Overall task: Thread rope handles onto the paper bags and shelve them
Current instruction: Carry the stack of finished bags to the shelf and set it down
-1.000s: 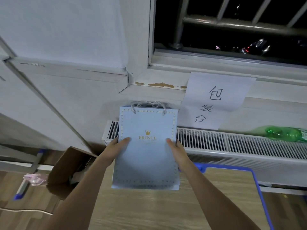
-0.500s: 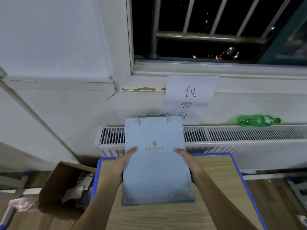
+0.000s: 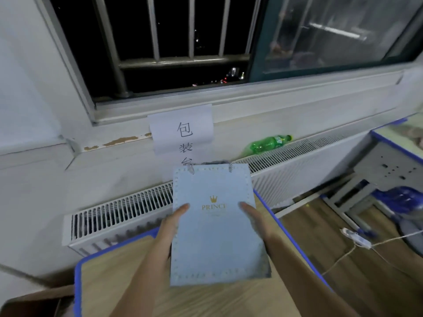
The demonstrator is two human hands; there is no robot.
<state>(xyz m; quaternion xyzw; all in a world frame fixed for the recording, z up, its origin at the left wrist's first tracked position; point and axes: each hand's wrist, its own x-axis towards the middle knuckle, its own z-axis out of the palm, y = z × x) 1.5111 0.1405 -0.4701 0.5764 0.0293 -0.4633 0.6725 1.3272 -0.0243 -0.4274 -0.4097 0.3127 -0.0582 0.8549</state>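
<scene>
Paper bag (image 3: 215, 227) w/ rope handle (image 3: 209, 164) threaded is kept grasped by left hand (image 3: 168, 227) & right hand (image 3: 256, 221), frame centre — view swung rightward since prev. frames; shelving judged next.

A flat pale-blue paper bag (image 3: 215, 236), gold "PRINCE" crown logo, rope handles (image 3: 191, 168) threaded, held upright.

Bare table top (image 3: 109, 280) left of the held paper bag (image 3: 215, 236); radiator (image 3: 119, 216) and wall close behind
</scene>
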